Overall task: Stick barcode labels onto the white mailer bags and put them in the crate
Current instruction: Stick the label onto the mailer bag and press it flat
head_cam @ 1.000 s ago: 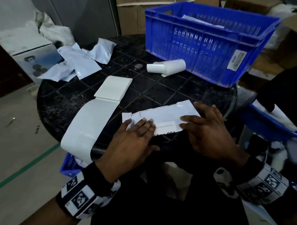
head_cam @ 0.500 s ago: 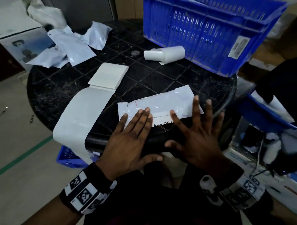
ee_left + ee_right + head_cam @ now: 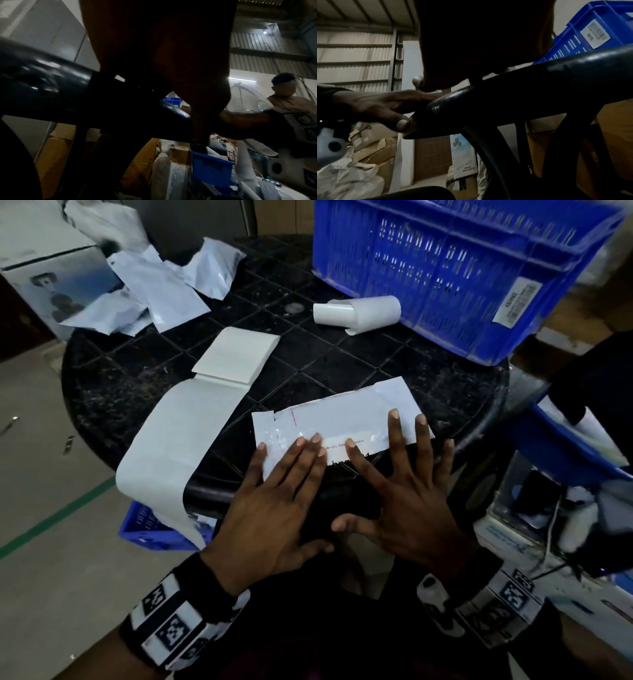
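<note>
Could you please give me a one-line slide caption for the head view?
Both hands, left and right, press flat on a white mailer bag before the blue crate.

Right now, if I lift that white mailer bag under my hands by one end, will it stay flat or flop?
The white mailer bag will probably flop: it looks thin, creased and flat. It likely weighs little. Its glossy film may slide on the table, which may be why the left hand and right hand press it.

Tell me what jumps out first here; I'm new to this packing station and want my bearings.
Both hands, left hand and right hand, press flat on a white mailer bag at the near edge of the round black table. Behind it, at the far right, stands a big blue crate. A long white label strip hangs over the table's left edge.
</note>
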The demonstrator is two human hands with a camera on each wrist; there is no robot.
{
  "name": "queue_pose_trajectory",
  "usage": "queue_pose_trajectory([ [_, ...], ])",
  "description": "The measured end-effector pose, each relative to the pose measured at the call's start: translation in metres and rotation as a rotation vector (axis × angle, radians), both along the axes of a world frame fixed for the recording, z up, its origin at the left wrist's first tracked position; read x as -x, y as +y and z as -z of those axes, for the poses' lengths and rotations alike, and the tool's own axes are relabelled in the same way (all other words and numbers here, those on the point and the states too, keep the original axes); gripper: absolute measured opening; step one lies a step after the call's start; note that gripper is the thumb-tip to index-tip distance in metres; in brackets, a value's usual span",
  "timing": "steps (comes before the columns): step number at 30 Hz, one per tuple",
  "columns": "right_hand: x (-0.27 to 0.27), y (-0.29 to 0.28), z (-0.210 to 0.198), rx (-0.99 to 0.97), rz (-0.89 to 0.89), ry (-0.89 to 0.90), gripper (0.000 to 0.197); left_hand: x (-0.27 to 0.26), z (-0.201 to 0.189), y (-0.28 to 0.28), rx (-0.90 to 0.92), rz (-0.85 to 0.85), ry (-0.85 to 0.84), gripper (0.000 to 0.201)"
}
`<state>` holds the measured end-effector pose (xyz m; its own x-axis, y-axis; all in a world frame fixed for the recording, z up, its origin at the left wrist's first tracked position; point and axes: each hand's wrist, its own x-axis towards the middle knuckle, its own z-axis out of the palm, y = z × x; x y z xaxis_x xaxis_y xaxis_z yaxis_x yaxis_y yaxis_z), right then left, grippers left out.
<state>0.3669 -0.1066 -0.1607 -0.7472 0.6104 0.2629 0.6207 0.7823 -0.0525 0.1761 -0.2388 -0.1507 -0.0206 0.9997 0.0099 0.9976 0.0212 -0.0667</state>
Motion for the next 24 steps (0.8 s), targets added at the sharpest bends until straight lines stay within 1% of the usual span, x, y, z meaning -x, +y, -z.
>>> queue_pose_trajectory([
  [2, -0.004, 0.001, 0.001, 0.022, 0.01, 0.0, 0.111, 0.007, 0.002, -0.014, -0.01, -0.069, -0.004, 0.113],
  [4, -0.006, 0.002, 0.0, 0.032, 0.002, 0.01, 0.11, 0.011, -0.002, -0.023, -0.021, -0.111, 0.006, 0.108],
  [6, -0.005, 0.001, -0.002, 0.034, -0.01, 0.04, 0.107, 0.009, -0.009, -0.023, -0.021, -0.126, 0.007, 0.107],
  [8, -0.003, -0.003, -0.004, 0.026, -0.021, 0.068, 0.106, 0.0, -0.015, -0.016, -0.039, -0.122, -0.003, 0.111],
  [11, 0.001, -0.011, -0.006, 0.017, -0.04, 0.059, 0.105, -0.02, -0.019, -0.007, -0.131, -0.084, -0.056, 0.114],
  [13, 0.002, -0.013, -0.005, 0.015, -0.059, 0.057, 0.101, -0.03, -0.02, -0.006, -0.212, -0.112, -0.097, 0.115],
  [15, 0.003, -0.012, -0.004, 0.017, -0.056, 0.06, 0.097, -0.034, -0.02, -0.008, -0.245, -0.119, -0.109, 0.115],
  [18, 0.005, -0.01, -0.001, 0.005, -0.059, 0.043, 0.097, -0.032, -0.014, -0.004, -0.165, -0.076, -0.058, 0.108],
  [21, 0.005, -0.007, -0.001, -0.012, -0.073, 0.064, 0.095, -0.024, -0.007, 0.001, -0.072, -0.123, -0.034, 0.105],
  [24, 0.004, -0.003, -0.002, -0.011, -0.076, 0.09, 0.09, -0.021, -0.001, -0.001, -0.059, -0.165, -0.032, 0.108],
])
